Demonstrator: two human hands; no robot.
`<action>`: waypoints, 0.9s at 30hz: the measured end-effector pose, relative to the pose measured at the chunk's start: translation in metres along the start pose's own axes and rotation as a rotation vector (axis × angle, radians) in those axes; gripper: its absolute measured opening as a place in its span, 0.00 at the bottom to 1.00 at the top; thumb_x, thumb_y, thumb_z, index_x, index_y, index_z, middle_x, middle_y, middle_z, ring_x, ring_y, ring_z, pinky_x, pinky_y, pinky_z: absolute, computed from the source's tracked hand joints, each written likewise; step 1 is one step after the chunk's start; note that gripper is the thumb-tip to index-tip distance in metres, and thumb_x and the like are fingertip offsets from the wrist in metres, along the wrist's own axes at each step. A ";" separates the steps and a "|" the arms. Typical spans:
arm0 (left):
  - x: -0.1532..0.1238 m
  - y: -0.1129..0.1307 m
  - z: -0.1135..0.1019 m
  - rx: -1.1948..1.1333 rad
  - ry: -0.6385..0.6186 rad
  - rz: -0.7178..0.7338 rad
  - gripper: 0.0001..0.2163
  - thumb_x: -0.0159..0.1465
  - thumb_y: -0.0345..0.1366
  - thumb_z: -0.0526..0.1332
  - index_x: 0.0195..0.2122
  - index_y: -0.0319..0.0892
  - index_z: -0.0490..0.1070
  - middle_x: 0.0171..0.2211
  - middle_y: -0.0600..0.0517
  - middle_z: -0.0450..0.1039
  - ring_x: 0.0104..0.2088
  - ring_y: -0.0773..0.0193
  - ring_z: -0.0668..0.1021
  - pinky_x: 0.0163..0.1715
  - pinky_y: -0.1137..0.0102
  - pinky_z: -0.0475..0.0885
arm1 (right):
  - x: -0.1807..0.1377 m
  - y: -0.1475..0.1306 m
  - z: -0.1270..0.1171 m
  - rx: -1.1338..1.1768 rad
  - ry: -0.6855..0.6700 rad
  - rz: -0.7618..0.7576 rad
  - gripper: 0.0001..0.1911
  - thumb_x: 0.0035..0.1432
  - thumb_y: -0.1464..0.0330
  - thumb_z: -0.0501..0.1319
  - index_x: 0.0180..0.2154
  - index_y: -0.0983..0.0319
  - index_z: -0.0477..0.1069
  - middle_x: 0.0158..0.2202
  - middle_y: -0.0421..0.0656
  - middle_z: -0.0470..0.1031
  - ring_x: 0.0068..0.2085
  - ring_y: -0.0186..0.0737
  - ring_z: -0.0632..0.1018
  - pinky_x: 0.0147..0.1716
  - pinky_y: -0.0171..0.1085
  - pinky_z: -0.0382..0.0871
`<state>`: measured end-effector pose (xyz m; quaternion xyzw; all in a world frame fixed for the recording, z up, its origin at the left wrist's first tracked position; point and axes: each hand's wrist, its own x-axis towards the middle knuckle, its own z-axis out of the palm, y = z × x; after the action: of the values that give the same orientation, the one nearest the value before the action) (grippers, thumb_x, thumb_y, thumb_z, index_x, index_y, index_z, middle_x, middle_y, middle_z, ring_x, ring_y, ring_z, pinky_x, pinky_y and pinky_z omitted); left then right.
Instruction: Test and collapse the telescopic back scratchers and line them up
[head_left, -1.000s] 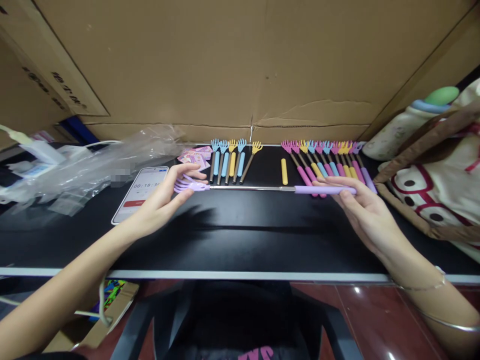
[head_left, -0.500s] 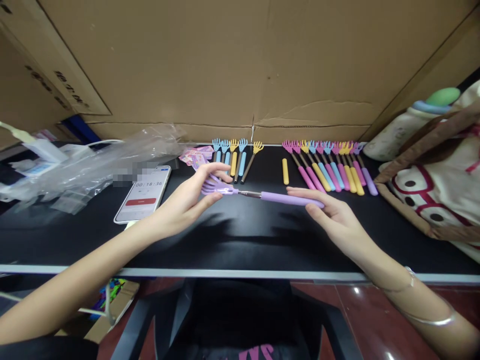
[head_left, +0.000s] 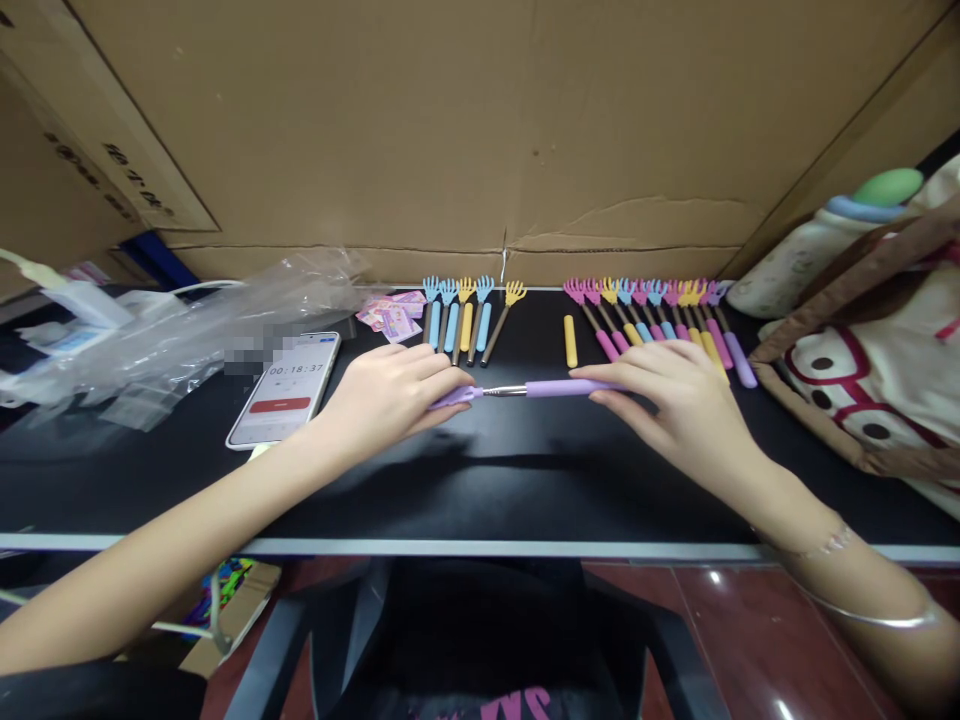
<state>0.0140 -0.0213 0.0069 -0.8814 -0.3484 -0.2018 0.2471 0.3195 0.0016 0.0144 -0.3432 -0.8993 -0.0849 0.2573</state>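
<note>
Taking the middle of the purple scratcher (head_left: 555, 388) as the clock's centre, a clear plastic bag (head_left: 225, 310) lies between 9 and 10 o'clock, with a phone (head_left: 281, 400) running a timer near 9. Small printed cards (head_left: 394, 315) sit at 10.

The left hand (head_left: 397, 395) is at 9 o'clock, fingers and thumb drawn narrow around the purple scratcher's head, most of which they hide. The scratcher itself is held level above the black tabletop (head_left: 510, 500), a short stretch of metal rod showing between head and grip. Toward 3, the right hand (head_left: 682, 395) closes over the far end of the grip and covers it.

Between 10 and 12 o'clock lie five bare-rod scratchers (head_left: 475, 335), blue and yellow, with four loose grips (head_left: 436, 325) beside them. A lone yellow grip (head_left: 571, 342) lies between 1 and 2, apart from these. Near 2 o'clock is a row of gripped scratchers (head_left: 655, 293), then a bottle (head_left: 795, 260), and a cloth bag (head_left: 922, 400) at 3.

Judging by this layout, the right-hand row is finished, the purple one has its grip on and seems nearly done, and five rods are left without grips.
</note>
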 end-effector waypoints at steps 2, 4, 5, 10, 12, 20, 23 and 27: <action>0.005 0.003 -0.002 0.023 0.011 -0.003 0.13 0.70 0.41 0.52 0.35 0.43 0.73 0.28 0.53 0.75 0.30 0.65 0.74 0.27 0.69 0.60 | 0.003 -0.007 0.003 -0.037 -0.037 -0.029 0.13 0.67 0.63 0.53 0.44 0.59 0.73 0.35 0.43 0.79 0.33 0.38 0.75 0.36 0.39 0.62; 0.010 0.006 -0.004 0.035 0.015 -0.001 0.13 0.71 0.41 0.51 0.35 0.43 0.73 0.27 0.53 0.74 0.29 0.65 0.74 0.26 0.69 0.59 | 0.007 -0.016 0.007 -0.073 -0.056 -0.055 0.14 0.68 0.63 0.51 0.44 0.59 0.73 0.36 0.43 0.79 0.30 0.36 0.75 0.32 0.37 0.61; 0.012 0.008 -0.004 0.030 0.011 0.010 0.13 0.71 0.40 0.51 0.36 0.43 0.72 0.28 0.53 0.74 0.30 0.66 0.74 0.26 0.69 0.59 | 0.009 -0.020 0.010 -0.106 -0.051 -0.067 0.14 0.68 0.63 0.50 0.44 0.59 0.73 0.36 0.42 0.80 0.29 0.35 0.75 0.31 0.36 0.60; 0.022 0.016 0.002 0.010 -0.022 0.056 0.11 0.71 0.38 0.51 0.37 0.41 0.71 0.29 0.53 0.75 0.30 0.66 0.75 0.27 0.70 0.58 | 0.022 -0.039 0.023 -0.276 -0.016 -0.166 0.14 0.69 0.64 0.49 0.47 0.58 0.72 0.29 0.39 0.77 0.22 0.33 0.71 0.24 0.36 0.53; 0.024 0.018 0.005 0.027 -0.015 0.070 0.11 0.71 0.38 0.52 0.36 0.41 0.70 0.28 0.53 0.75 0.30 0.65 0.75 0.26 0.70 0.58 | 0.025 -0.043 0.027 -0.304 -0.029 -0.184 0.14 0.68 0.63 0.51 0.45 0.60 0.72 0.29 0.39 0.76 0.23 0.33 0.72 0.23 0.36 0.52; 0.014 0.010 0.002 0.069 -0.067 0.047 0.15 0.71 0.41 0.50 0.30 0.42 0.67 0.23 0.54 0.71 0.24 0.65 0.72 0.24 0.68 0.56 | 0.020 -0.037 0.029 -0.372 -0.014 -0.218 0.15 0.69 0.65 0.49 0.37 0.60 0.72 0.24 0.37 0.75 0.22 0.32 0.71 0.24 0.36 0.52; -0.004 -0.018 -0.008 0.063 -0.115 -0.067 0.16 0.71 0.43 0.49 0.28 0.45 0.66 0.24 0.53 0.70 0.27 0.63 0.72 0.25 0.66 0.56 | 0.006 -0.004 0.015 -0.410 -0.025 -0.178 0.16 0.69 0.64 0.49 0.38 0.58 0.74 0.28 0.39 0.78 0.27 0.34 0.74 0.26 0.36 0.54; -0.056 -0.080 -0.024 0.091 -0.126 -0.331 0.17 0.68 0.52 0.50 0.29 0.46 0.65 0.25 0.55 0.64 0.30 0.63 0.69 0.29 0.65 0.57 | -0.035 0.072 -0.015 -0.553 -0.034 0.106 0.15 0.65 0.62 0.53 0.39 0.60 0.78 0.31 0.48 0.80 0.27 0.38 0.73 0.25 0.37 0.52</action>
<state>-0.0853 -0.0124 0.0201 -0.8109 -0.5122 -0.1679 0.2280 0.3954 0.0304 0.0074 -0.4483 -0.8271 -0.3075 0.1428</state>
